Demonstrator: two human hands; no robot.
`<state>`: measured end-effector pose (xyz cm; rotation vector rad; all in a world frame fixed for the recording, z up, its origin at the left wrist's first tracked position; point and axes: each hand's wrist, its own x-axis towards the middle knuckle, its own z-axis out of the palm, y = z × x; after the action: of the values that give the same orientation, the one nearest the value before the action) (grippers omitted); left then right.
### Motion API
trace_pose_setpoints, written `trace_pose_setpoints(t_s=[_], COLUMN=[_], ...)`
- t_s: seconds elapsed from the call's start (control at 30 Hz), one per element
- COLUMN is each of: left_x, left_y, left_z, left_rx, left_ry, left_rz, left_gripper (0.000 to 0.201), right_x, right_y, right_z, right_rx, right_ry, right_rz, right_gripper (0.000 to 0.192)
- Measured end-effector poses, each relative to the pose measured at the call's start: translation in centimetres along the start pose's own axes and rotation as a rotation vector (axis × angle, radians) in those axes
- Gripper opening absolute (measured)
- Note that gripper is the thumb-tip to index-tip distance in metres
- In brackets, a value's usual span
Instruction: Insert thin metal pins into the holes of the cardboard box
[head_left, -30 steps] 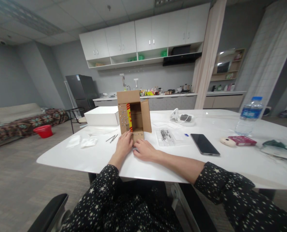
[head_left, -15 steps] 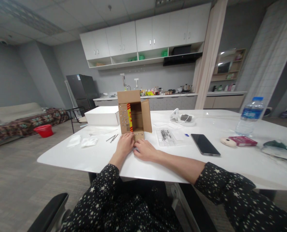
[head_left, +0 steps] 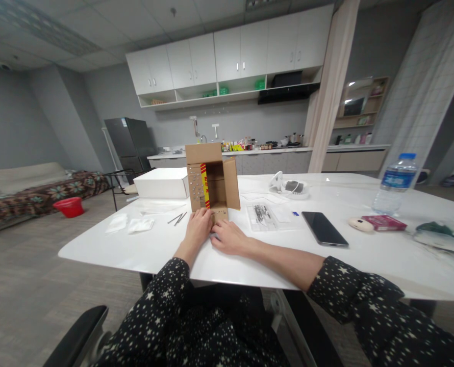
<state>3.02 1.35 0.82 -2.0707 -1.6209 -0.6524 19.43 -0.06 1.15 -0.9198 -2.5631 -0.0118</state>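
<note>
While both hands rest on the white table (head_left: 143, 255), the left hand (head_left: 197, 228) lies flat with fingers together against the near flap of the open cardboard box (head_left: 211, 182), gripping nothing. At its 3 o'clock the right hand (head_left: 229, 238) touches it, fingers curled; whether they pinch anything I cannot tell. At the box's 3 o'clock sits a clear packet (head_left: 264, 216), then a black phone (head_left: 324, 229); its 9 o'clock holds a white box (head_left: 161, 184)

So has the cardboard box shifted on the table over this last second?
No. The cardboard box keeps its place beside the white box, and both hands rest at its base.
</note>
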Motion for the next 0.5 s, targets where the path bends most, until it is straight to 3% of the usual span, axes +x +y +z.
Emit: trace_pose_setpoints(t_s=[0.5], left_x=[0.54], left_y=[-0.07], left_z=[0.61], left_rx=[0.094], left_ry=[-0.002], left_rz=[-0.031], left_gripper=[0.029], right_x=[0.04], right_y=[0.08], right_z=[0.13], right_rx=[-0.002], right_ry=[-0.012], right_rz=[0.012], right_gripper=[0.031])
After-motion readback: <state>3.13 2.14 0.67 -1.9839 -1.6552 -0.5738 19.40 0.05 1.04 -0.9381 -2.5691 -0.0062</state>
